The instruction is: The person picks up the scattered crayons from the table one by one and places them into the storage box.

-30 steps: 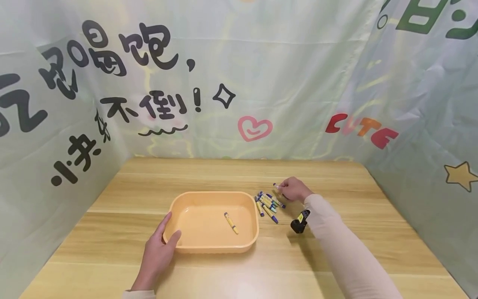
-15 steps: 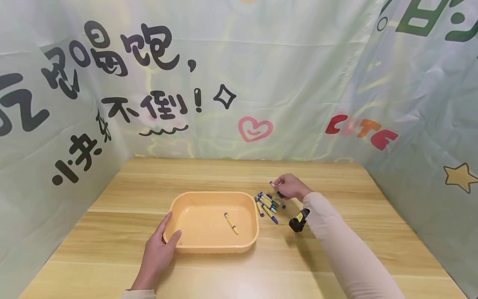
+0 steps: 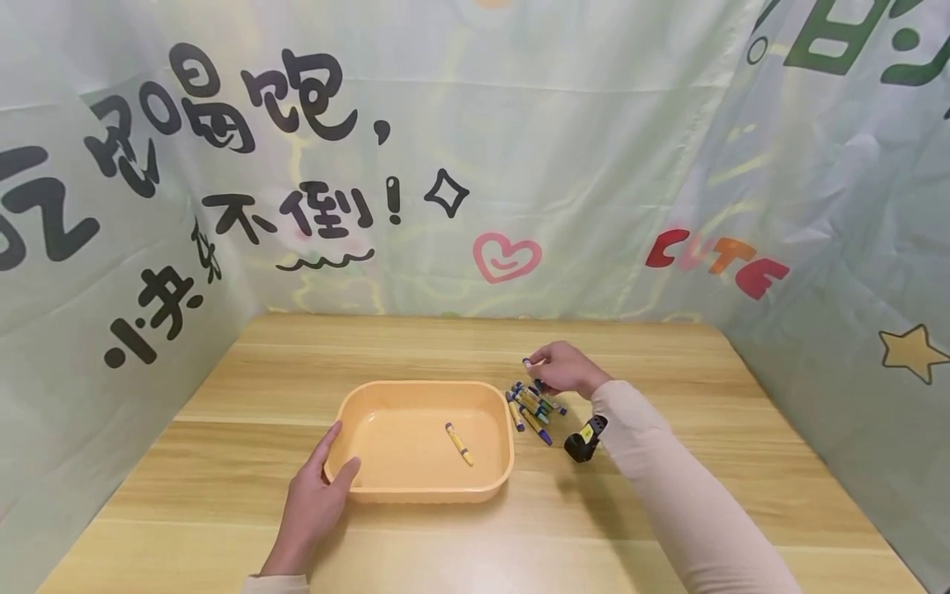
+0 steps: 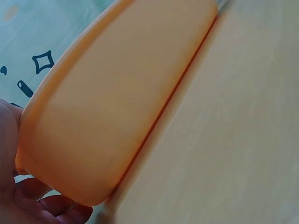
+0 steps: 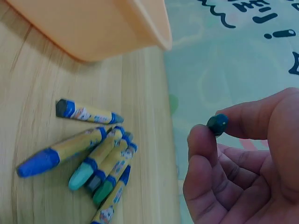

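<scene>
**A:** What do I have in each hand?

**B:** My right hand point(image 3: 562, 369) pinches one crayon point(image 3: 530, 362) between thumb and fingertips, lifted off the table point(image 3: 668, 528) above the loose pile of crayons point(image 3: 533, 406). In the right wrist view I see only the crayon's dark teal end poking out of the pinch, with the fingers point(image 5: 202, 154) curled round it.

**A:** And the left?

**B:** My left hand point(image 3: 315, 503) grips the near left corner of the orange tray point(image 3: 490, 487), thumb hooked over the rim into the tray, fingers against the outer wall. The left wrist view is filled by the tray's side and a strip of tabletop.

**A:** Where does the rest lie?

**B:** The pile rests on the wood just beside the tray's right end, crayons with yellow wrappers and blue or green tips, lying close together and overlapping. One crayon in the tray point(image 3: 459, 443) lies alone on its floor, slanted, right of the middle. The tray sits flat on the table. My right sleeve point(image 3: 690, 511) crosses the table's near right part, the wrist camera point(image 3: 583, 440) strapped under it.
</scene>
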A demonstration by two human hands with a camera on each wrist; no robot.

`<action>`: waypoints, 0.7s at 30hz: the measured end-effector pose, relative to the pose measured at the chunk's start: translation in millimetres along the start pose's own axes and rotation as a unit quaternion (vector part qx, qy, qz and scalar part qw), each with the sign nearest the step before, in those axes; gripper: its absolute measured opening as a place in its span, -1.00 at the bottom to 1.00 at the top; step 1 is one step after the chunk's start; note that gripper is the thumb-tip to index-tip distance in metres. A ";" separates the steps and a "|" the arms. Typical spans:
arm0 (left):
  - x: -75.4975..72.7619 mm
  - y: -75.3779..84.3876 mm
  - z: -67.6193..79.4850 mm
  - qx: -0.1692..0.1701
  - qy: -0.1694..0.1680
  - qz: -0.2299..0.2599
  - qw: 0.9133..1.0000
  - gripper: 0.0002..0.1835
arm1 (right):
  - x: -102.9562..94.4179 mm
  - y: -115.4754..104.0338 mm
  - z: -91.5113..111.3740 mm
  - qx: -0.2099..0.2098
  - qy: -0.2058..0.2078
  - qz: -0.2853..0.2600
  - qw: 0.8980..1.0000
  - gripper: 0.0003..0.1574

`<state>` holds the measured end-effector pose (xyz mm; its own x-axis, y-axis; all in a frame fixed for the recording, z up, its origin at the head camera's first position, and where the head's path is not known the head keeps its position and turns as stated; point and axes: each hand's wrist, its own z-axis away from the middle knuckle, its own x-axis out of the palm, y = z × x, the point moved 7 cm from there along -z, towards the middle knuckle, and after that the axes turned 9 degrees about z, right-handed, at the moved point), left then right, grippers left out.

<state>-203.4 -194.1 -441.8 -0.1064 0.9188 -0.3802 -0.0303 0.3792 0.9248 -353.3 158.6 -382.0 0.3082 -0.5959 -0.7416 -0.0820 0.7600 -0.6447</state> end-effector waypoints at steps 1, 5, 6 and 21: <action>0.0 0.0 0.1 0.001 0.001 0.001 1.000 -0.29 | 0.2 -2.5 1.0 -0.003 -0.001 -0.003 1.000 -0.52; 0.4 0.5 -0.1 0.005 0.006 0.001 1.000 -0.30 | 0.6 -14.7 4.8 -0.023 -0.009 -0.002 1.000 -0.52; 0.6 0.4 -0.2 0.006 0.006 0.005 1.000 -0.30 | 0.7 -17.5 5.6 -0.027 -0.010 0.000 1.000 -0.52; 0.6 -0.2 -0.5 -0.001 0.004 0.003 1.000 -0.29 | 25.5 -44.7 2.4 -0.026 -0.059 -0.014 0.998 -0.59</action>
<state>-203.9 -193.7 -442.2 -0.1151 0.9198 -0.3752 -0.0321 0.3741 0.9269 -339.5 110.1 -371.7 0.4195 -0.5793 -0.6989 -0.1194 0.7280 -0.6751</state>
